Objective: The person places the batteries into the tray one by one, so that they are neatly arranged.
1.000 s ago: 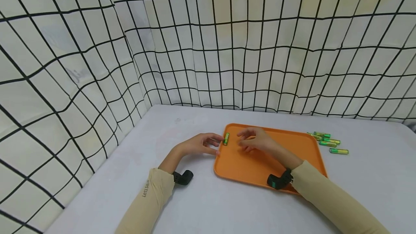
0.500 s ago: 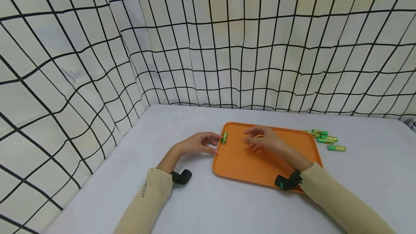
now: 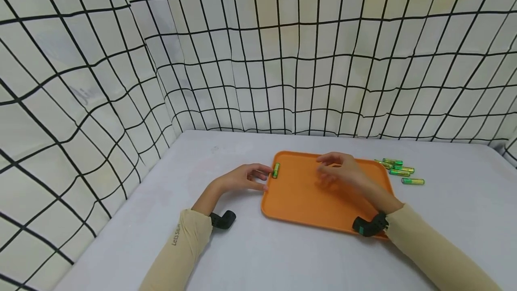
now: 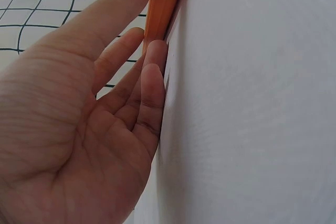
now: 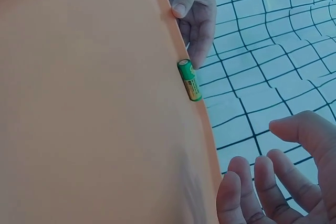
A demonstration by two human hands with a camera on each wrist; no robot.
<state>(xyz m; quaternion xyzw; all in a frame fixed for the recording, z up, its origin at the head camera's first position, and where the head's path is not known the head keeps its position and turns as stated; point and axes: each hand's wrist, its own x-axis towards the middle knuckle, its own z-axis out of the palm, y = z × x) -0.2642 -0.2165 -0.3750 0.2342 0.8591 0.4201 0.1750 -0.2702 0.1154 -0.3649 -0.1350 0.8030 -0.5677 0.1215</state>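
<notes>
An orange tray (image 3: 299,205) lies on the white table. One green and yellow battery (image 3: 276,170) lies inside it along the left rim, seen closer as the battery (image 5: 190,81) in the right wrist view. My left hand (image 3: 244,177) rests at the tray's left edge, thumb and fingertips touching the rim (image 4: 161,11), fingers loosely bent around nothing. Above the tray's middle hovers my right hand (image 3: 341,169), its fingers (image 5: 265,182) apart and relaxed with nothing between them.
Several similar batteries (image 3: 400,172) lie in a loose cluster on the table right of the tray, one battery (image 3: 413,181) a little apart. White cloth with a black grid (image 3: 258,75) stands behind the table and on its left.
My right hand has moved to the right over the tray, away from the lone battery. The left hand keeps its place at the rim. The head view has shifted slightly.
</notes>
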